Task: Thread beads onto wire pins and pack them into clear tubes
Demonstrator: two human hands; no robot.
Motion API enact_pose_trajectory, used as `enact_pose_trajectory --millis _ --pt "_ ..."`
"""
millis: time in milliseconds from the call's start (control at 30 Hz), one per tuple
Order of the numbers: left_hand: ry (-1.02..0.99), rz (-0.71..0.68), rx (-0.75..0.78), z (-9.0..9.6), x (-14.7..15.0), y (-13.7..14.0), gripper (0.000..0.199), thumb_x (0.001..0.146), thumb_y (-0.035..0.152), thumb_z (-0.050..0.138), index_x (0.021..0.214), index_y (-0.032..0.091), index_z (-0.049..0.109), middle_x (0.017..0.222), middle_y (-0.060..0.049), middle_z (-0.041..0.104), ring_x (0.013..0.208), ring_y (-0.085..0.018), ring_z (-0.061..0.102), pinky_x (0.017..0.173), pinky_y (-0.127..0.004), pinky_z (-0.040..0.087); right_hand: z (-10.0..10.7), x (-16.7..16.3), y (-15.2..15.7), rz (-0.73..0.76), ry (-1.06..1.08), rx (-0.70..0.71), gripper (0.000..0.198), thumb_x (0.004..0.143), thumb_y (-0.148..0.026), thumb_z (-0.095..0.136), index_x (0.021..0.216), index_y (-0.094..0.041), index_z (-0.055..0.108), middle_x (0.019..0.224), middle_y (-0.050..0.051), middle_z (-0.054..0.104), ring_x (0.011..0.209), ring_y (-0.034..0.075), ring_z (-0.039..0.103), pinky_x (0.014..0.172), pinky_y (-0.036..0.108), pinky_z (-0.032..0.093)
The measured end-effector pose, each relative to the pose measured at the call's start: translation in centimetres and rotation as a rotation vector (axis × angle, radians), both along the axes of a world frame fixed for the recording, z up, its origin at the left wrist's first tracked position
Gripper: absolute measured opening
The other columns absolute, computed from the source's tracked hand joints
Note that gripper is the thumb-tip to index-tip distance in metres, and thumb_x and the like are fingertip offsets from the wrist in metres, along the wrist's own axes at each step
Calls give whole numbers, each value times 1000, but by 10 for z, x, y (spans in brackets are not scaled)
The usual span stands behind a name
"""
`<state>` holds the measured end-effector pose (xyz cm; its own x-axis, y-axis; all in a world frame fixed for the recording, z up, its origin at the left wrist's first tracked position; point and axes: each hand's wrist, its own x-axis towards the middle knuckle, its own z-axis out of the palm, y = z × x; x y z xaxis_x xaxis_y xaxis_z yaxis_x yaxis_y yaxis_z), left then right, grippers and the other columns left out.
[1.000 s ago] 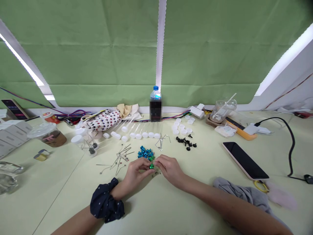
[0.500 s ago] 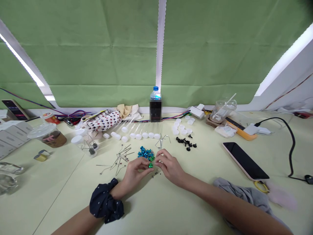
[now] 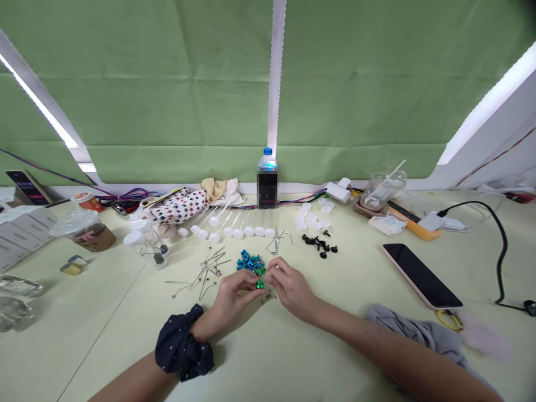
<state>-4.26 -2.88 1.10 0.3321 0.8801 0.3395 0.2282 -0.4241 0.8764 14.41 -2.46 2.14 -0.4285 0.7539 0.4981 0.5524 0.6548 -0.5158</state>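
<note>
Little change from the earlier frames: both hands remain together at bench centre. Left hand (image 3: pixel 233 295) pinches a small green bead (image 3: pixel 260 285); right hand (image 3: pixel 290 286) has its fingertips closed beside it, its hold unclear. Blue beads (image 3: pixel 250 262) lie just beyond. Pale bench (image 3: pixel 268 357), cluttered; green curtain (image 3: pixel 188 84) behind; phone (image 3: pixel 421 274) at right.
</note>
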Motion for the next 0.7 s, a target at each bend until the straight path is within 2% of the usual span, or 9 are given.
enact_pose_trajectory --millis 233,433,700 --pt "13 25 23 -2 0 1 16 74 26 66 79 14 56 85 -6 61 75 -15 61 64 -27 56 -3 2 4 64 79 -72 22 92 -22 39 77 -19 55 72 3 53 64 13 51 59 23 42" --pt "41 24 28 0 0 0 16 76 27 65 80 15 57 85 -6 62 75 -15 61 64 -27 56 -3 1 4 95 145 -117 16 91 -21 41 83 -19 54 76 3 55 67 13 53 62 25 43" --pt "50 18 32 -1 0 0 16 76 28 65 80 15 57 84 -6 61 75 -15 61 64 -28 56 -5 -4 3 95 123 -107 16 90 -13 36 79 -19 47 77 3 49 66 13 48 61 25 42"
